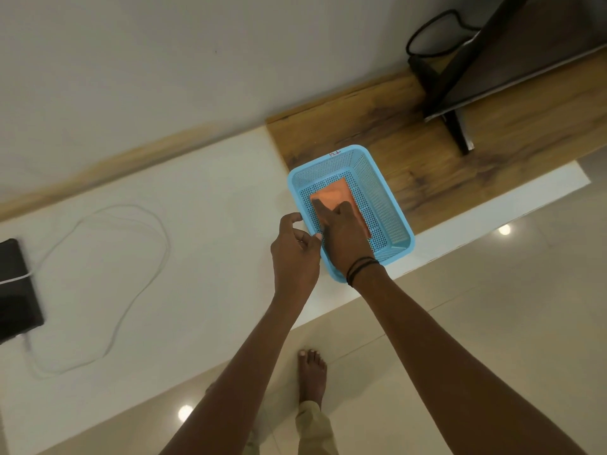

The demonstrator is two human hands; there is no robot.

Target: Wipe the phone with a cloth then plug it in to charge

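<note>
**Hand flat on orange cloth in blue basket**

The right hand (341, 238) reaches into a sky-blue plastic basket (377, 192), rectangular with rounded corners and walls pierced by rows of small holes. Its fingers lie stretched out on a folded orange cloth (331, 195), soft and matte, on the basket floor; they press rather than curl round it. Thin black bands (361, 267) circle that wrist. The left hand (294, 251) hovers just beside the basket's near-left rim, fingers loosely curled, holding nothing. The phone (18, 287), a dark glossy slab, lies well apart at the far left edge of the smooth white counter (197, 274), with a thin white cable (168, 249) across it that loops over the surface. The basket sits partly on a grainy wooden board (427, 152). A small white label (335, 153) on its far rim bears handwriting too small to read
</note>
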